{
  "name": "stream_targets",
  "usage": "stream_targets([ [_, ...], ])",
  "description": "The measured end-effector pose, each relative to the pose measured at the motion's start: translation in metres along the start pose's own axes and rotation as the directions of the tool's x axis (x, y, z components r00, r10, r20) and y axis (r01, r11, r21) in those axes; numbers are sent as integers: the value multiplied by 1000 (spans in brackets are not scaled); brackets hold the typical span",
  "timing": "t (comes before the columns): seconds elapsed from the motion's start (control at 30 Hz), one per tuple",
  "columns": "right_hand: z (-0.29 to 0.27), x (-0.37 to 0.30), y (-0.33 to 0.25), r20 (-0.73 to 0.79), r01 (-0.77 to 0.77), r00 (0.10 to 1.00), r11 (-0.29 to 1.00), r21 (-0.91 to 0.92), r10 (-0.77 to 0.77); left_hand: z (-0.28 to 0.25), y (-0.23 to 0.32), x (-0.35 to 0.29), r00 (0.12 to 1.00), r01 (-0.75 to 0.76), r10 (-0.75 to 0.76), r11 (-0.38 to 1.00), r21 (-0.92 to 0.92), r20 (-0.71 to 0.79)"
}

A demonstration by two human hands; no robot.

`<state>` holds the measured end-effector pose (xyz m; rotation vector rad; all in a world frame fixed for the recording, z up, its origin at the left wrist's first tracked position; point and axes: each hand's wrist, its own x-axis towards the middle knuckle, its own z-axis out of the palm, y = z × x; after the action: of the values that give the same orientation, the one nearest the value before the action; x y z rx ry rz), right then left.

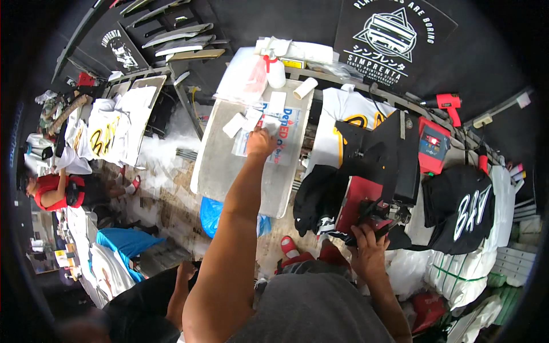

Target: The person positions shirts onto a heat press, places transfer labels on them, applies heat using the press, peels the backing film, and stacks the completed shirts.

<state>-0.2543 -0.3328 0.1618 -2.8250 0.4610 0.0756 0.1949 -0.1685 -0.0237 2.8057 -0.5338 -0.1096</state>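
My left arm stretches over a grey board (pixel 229 166). On it lie a clear plastic sheet printed in blue and red (pixel 289 134) and several small white slips (pixel 234 125). The fingers of my left hand (pixel 261 142) are bent together at the edge of one slip, partly hiding it. At the lower right, my right hand (pixel 369 248) wraps round the black handle of a heat press (pixel 357 200), which has a red plate. Black cloth (pixel 314 197) hangs beside the press, and a white shirt with yellow-black print (pixel 334 108) lies behind it.
A white spray bottle (pixel 275 73) and a paper roll (pixel 305 87) stand past the board. Right are a red control box (pixel 433 147), a red heat gun (pixel 449 104) and a folded black shirt (pixel 463 208). Another person in red (pixel 54 191) works at far left; someone's dark-clad leg (pixel 137 308) is close by.
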Motion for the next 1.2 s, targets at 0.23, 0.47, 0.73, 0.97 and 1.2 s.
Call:
stream_targets([
  [0.23, -3, 0, -6, 2, -18, 1000, 1000, -11, 18, -40, -4, -1, 978, 111, -156, 952, -285, -139],
  [0.47, -9, -3, -13, -96, 51, 994, 996, 68, -44, -213, 14, -114, 980, -27, -197, 53, -998, -37],
  [0.73, -7, -9, -17, -141, 53, 989, 998, 18, -50, -368, 33, -224, 950, -299, 50, -151, -942, -309],
  [0.97, -3, -11, -15, -163, 62, 985, 998, 9, -59, -414, 32, -278, 882, -427, 110, -222, -876, -458],
  [1.2, -4, -13, -16, -191, 71, 979, 997, 14, -67, -425, 29, -297, 848, -485, 113, -227, -844, -518],
])
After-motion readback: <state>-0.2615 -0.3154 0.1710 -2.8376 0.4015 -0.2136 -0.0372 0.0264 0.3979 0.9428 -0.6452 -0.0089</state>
